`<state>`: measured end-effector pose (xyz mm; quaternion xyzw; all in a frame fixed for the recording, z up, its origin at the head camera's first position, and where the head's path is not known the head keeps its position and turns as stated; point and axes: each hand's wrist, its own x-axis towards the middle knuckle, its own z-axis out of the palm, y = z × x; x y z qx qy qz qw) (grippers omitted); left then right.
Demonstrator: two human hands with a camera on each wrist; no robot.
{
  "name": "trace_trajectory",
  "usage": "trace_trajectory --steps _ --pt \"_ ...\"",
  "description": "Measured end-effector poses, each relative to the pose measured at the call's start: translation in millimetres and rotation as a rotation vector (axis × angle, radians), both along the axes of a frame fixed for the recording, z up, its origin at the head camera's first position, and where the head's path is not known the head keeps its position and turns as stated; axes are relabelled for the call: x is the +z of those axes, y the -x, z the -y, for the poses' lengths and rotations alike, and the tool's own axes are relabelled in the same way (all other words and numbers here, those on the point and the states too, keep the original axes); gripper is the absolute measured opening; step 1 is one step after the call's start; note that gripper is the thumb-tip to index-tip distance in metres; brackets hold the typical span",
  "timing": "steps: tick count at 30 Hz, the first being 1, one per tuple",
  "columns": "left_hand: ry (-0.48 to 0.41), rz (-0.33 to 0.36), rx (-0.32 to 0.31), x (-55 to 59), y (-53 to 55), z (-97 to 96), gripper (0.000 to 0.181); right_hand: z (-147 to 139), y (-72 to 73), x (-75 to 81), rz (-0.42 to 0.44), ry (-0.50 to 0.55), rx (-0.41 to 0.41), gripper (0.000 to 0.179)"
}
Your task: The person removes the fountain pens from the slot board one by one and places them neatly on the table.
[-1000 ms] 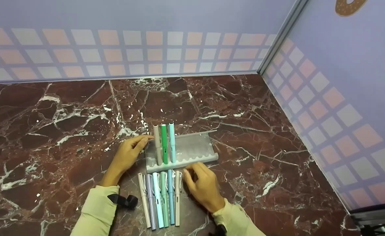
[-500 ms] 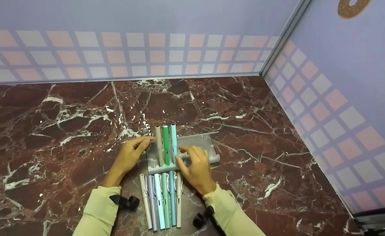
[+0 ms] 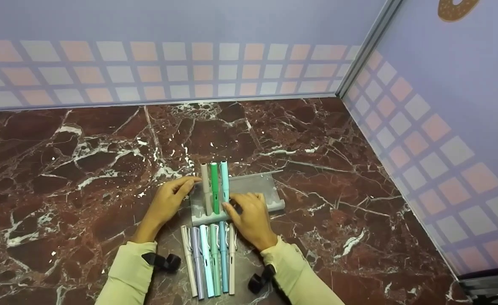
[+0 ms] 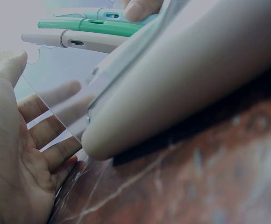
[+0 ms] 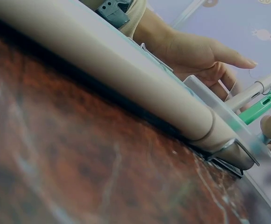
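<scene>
A clear pen stand (image 3: 253, 184) with a scalloped front ledge sits on the table. Three capped pens lean in its left part: a beige pen (image 3: 206, 188), a green pen (image 3: 215, 182) and a light-blue pen (image 3: 224, 178). My left hand (image 3: 168, 203) holds the stand's left edge; in the left wrist view its fingers (image 4: 46, 130) show behind the clear panel. With thumb and fingers, my right hand (image 3: 251, 218) pinches the light-blue pen near its lower end. The left wrist view shows the right thumb (image 4: 136, 10) against that pen.
Several pens lie side by side in front of the stand, among them a lavender pen (image 3: 197, 262), a blue pen (image 3: 223, 262) and a beige pen (image 3: 232, 267) at the right end. Walls (image 3: 232, 25) bound the marbled table (image 3: 104, 169) behind and at right.
My right hand has moved from the front of the stand, beside the lying pens, up and left to the light-blue pen, and now pinches it. The left hand stays at the stand's edge.
</scene>
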<state>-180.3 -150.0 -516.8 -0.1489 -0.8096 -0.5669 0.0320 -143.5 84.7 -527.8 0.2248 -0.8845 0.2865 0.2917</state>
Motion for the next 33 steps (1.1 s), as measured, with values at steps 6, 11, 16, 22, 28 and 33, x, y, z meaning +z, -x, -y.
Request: trace_trajectory --steps 6,11,16,22,28,33 --pt "-0.005 -0.023 -0.009 -0.4 0.2 0.6 0.026 -1.3 0.2 1.0 -0.002 0.065 0.015 0.022" --pt "-0.012 -0.006 -0.007 -0.1 -0.9 1.9 0.026 -11.4 5.6 1.0 -0.041 0.134 0.040 0.017" --pt "-0.016 0.017 -0.001 0.0 -2.0 2.9 0.026 -33.3 14.0 -0.7 -0.080 0.192 0.029 0.017" --pt "-0.004 0.016 0.000 0.2 -2.0 1.8 0.026 -77.7 21.7 -4.3 -0.167 0.198 -0.015 0.018" --pt "0.011 0.005 0.001 1.0 -0.9 -0.1 0.027 -138.8 25.8 -4.0 -0.146 0.165 -0.202 0.016" --pt "0.001 0.000 -0.002 0.6 0.0 0.0 0.026 -170.2 29.9 -4.4 -0.138 0.190 -0.304 0.014"
